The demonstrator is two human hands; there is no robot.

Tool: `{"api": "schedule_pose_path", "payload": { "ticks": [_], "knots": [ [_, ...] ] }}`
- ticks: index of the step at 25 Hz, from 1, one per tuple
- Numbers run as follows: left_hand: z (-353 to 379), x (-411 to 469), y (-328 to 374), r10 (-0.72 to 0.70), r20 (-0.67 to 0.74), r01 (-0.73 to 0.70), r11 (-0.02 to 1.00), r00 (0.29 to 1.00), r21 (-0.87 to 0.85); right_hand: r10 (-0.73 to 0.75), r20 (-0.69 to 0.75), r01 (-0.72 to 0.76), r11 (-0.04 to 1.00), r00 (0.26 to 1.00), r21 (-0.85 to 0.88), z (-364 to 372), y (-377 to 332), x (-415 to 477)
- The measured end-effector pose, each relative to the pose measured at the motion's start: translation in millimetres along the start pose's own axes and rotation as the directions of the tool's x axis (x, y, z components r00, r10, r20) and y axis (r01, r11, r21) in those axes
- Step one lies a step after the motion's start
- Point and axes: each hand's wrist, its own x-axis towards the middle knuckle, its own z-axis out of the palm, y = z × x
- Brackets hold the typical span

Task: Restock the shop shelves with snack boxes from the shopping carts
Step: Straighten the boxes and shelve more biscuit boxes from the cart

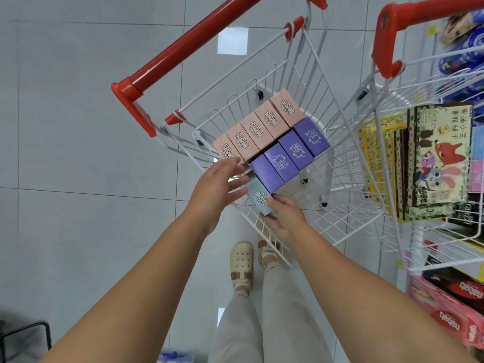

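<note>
A white wire shopping cart [337, 142] with a red handle stands in front of me. Inside it lie a row of several pink snack boxes [259, 127] and a row of several purple snack boxes [288, 153]. A light blue snack box [258, 196] sits at the near end of the purple row. My right hand [284, 216] holds this blue box at its near end. My left hand [218, 187] hovers with fingers spread over the cart's near corner, by the blue box and the nearest pink box.
A second red-handled wire cart [392, 195] at the right holds large cartoon-printed boxes [437, 163]. Red and pink snack boxes [450, 318] sit low at the right. My feet in cream sandals stand on the grey tiled floor [78, 153], open to the left.
</note>
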Motion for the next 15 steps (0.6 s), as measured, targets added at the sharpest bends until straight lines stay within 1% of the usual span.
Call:
{"api": "schedule_pose_path", "payload": {
  "ticks": [3,6,8,9,11,12,13,14,15],
  "knots": [
    [0.1,-0.2,-5.7,-0.002,-0.003,0.002,1.000,1.000,0.023,0.165,0.022,-0.166,0.964,0.986,0.210,-0.7,-4.6,1.1],
    [1.0,-0.6,-7.3,0.015,0.004,-0.015,1.000,1.000,0.020,0.277,0.041,-0.275,0.903,0.960,0.330,-2.5,-17.6,-1.5],
    [0.4,-2.4,-8.7,0.053,0.031,-0.056,0.994,0.998,0.098,0.341,0.068,-0.343,0.874,0.938,0.345,-2.4,-27.9,-17.3],
    [-0.8,-3.5,-9.1,0.081,0.069,-0.091,0.983,0.994,0.161,0.350,0.093,-0.361,0.875,0.932,0.321,-6.2,-33.2,-28.5],
    [-4.9,-6.0,-9.0,0.113,0.184,-0.166,0.938,0.976,0.304,0.342,0.164,-0.372,0.903,0.925,0.213,-20.8,-47.7,-60.0],
    [-6.4,-8.2,-6.7,0.097,0.257,-0.197,0.896,0.962,0.399,0.325,0.201,-0.358,0.920,0.924,0.159,-30.3,-56.7,-76.1],
    [-6.3,-10.0,-3.7,0.061,0.323,-0.231,0.820,0.945,0.523,0.308,0.229,-0.339,0.934,0.923,0.111,-38.3,-66.8,-91.5],
    [-4.4,-12.7,0.5,0.035,0.382,-0.295,0.702,0.923,0.648,0.291,0.261,-0.317,0.946,0.921,0.066,-43.6,-77.5,-105.1],
    [-1.3,-16.2,5.0,0.042,0.441,-0.384,0.568,0.897,0.728,0.277,0.293,-0.297,0.955,0.915,0.025,-44.9,-88.1,-115.9]
  ]
}}
